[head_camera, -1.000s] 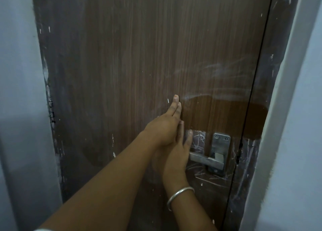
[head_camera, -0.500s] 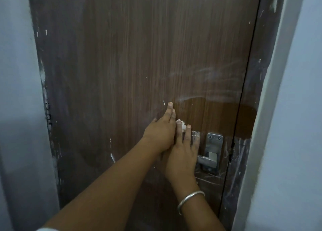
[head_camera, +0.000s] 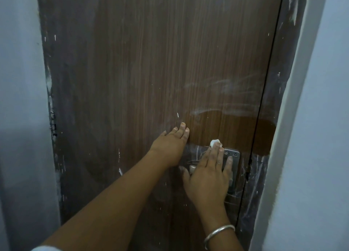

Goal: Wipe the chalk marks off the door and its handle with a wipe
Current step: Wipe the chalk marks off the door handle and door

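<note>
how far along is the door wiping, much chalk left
Done: a darker, chalk-free band crosses the door just above the handle plate. In hand: the right hand presses the wipe flat over the handle, while the left hand rests flat on the door. Left: smears above the band, scribbles beside the plate and on the frame.

Grey wall (head_camera: 18,118) left; pale wall (head_camera: 321,137) right; silver bangle (head_camera: 217,231) low right.

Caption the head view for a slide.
Right hand presses wipe over the handle; left hand rests flat on door.
</note>
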The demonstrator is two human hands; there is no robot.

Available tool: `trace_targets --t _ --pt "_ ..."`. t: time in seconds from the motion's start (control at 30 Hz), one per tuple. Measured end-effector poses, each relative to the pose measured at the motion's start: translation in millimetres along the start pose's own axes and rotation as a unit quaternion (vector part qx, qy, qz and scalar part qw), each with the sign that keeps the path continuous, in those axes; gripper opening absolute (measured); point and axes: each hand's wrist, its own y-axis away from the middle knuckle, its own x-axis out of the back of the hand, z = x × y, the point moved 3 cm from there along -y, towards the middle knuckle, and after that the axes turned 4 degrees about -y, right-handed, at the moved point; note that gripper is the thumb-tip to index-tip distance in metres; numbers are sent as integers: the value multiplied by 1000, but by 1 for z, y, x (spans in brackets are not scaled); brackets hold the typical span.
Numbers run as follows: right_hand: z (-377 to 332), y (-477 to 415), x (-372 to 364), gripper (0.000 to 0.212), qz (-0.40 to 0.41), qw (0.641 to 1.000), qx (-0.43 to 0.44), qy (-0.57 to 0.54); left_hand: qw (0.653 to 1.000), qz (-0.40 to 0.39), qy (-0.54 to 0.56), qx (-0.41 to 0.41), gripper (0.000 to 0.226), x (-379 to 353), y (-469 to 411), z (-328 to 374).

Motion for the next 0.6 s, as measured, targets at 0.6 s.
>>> trace_targets --t 0.6 --pt "-39 1 -10 95 -56 998 -19 27 999 6 32 -19 80 -5 0 -8"
